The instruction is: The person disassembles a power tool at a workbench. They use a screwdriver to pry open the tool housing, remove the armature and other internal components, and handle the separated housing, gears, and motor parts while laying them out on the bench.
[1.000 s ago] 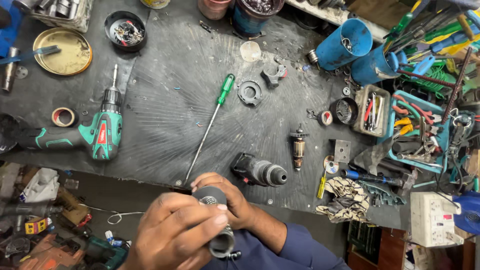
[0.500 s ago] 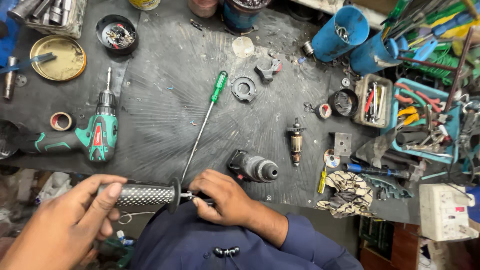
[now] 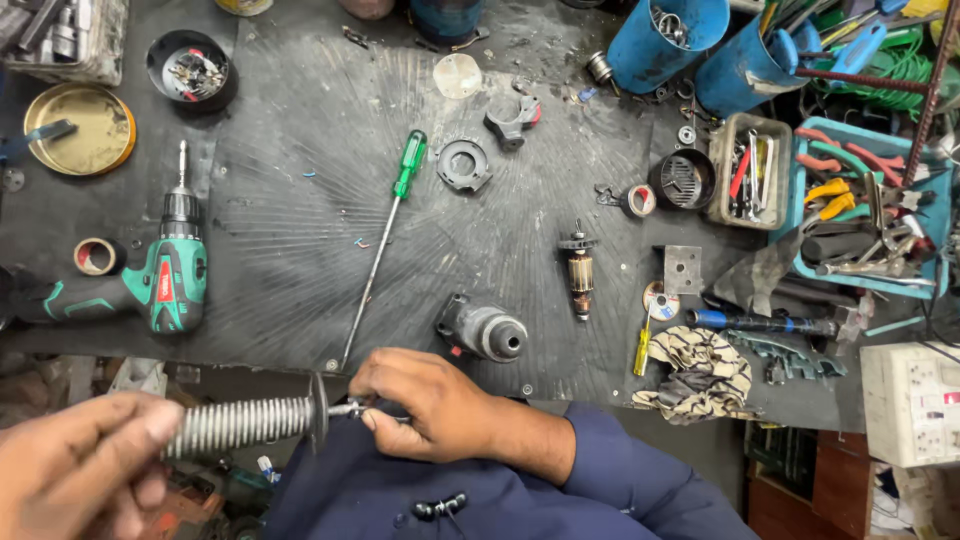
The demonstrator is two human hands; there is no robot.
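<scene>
1. Nearest to the camera, the left hand is closed around the ribbed grey side handle and holds it level over the lap, below the edge of the tabletop. This grip looks made to keep the handle from turning.
2. The right hand is closed with its fingertips on the metal end of the handle, just past the round flange. It seems to work on the small part there, so the two hands oppose each other. What the fingers pinch exactly cannot be told.
3. Just beyond the right hand, near the front edge, lies a grey gear housing with its round opening turned toward the person, within easy reach.
4. To its right lies a motor armature, apart from the housing and on its side, so it does not roll.
5. A long green screwdriver lies slanted in the middle, its tip pointing to the person.
6. At the left lies a green cordless drill with a tape roll beside it.
7. A striped rag sits at the right front edge.
8. Further back are a black ring part, a black cup of small parts and a brass dish.
9. At the far right, a blue tray keeps pliers together, and two blue cans stand behind.
</scene>
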